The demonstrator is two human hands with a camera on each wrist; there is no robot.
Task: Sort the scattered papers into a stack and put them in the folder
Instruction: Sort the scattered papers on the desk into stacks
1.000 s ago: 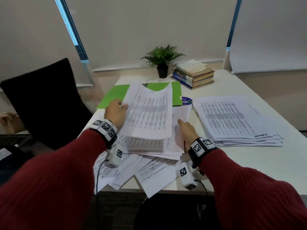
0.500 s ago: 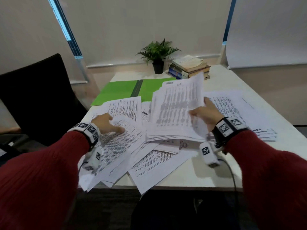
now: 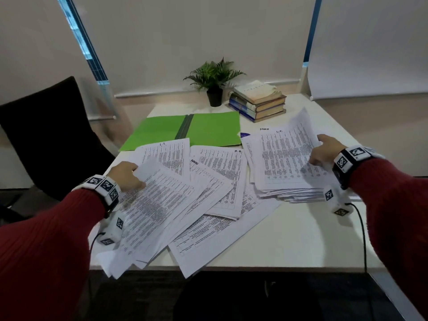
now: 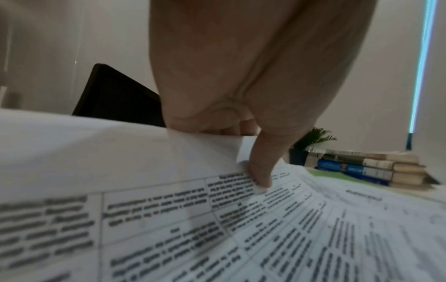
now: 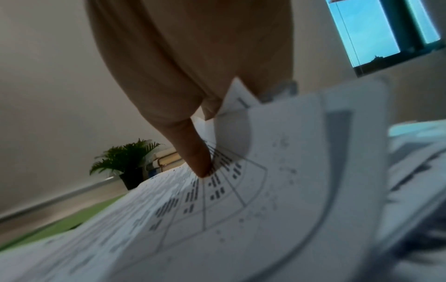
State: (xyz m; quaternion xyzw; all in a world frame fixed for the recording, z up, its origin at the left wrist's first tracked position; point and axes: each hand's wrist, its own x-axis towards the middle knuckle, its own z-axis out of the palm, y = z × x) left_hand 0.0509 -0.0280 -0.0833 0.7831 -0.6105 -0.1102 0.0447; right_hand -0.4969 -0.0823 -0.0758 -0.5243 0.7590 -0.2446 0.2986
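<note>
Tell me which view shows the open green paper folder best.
The head view: the open green paper folder lies whole and flat there. Both wrist views catch only a blurred green sliver behind papers.

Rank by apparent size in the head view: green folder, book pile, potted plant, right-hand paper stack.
1. green folder and right-hand paper stack: look alike in spread, so unranked.
2. book pile and potted plant: close; both farthest from the camera, so unsure.
</note>
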